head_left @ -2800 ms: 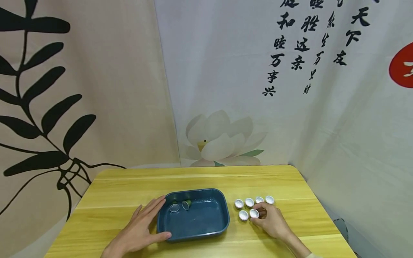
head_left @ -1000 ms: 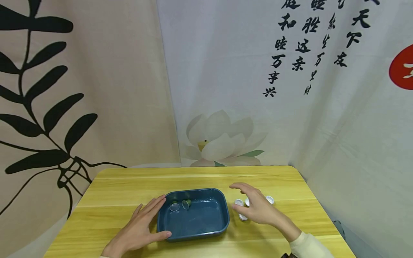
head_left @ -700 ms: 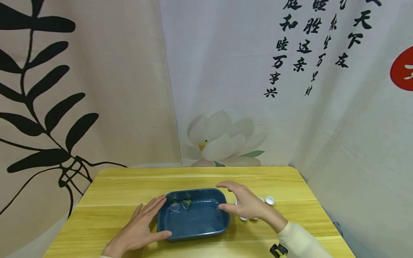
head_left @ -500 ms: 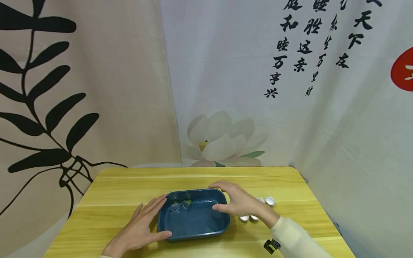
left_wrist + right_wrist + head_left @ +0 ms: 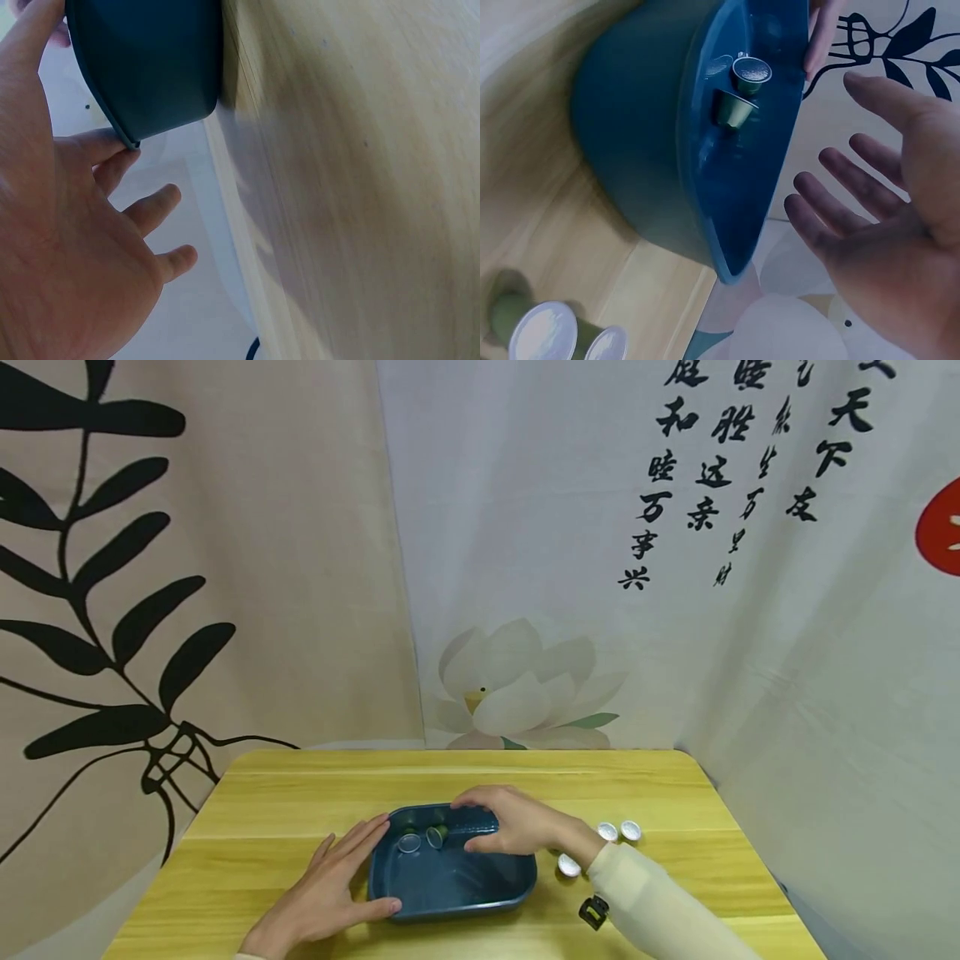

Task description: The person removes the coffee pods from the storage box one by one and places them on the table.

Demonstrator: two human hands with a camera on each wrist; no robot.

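Note:
A dark blue rectangular basin (image 5: 450, 889) stands on the table. Inside, toward its back left, lie two green coffee capsules with silvery lids: one capsule (image 5: 751, 71) shows its lid upward, the other capsule (image 5: 735, 111) is tipped on its side. My left hand (image 5: 322, 889) rests spread along the basin's left side, thumb and fingertips touching its rim. Over the basin's right half hovers my right hand (image 5: 513, 822), its fingers parted and holding nothing in the right wrist view. Several more capsules (image 5: 568, 865) stand right of the basin, partly hidden by my right wrist and sleeve.
The yellow wood-grain table (image 5: 300, 793) has its far edge close to a hanging cloth backdrop (image 5: 525, 527) with leaves, a lotus and writing. A small black device (image 5: 594, 912) sits at my right wrist.
My right hand, earlier pinching a capsule in the front row on the right, has let it go there, opened and moved left over the basin. My left hand stays on the rim.

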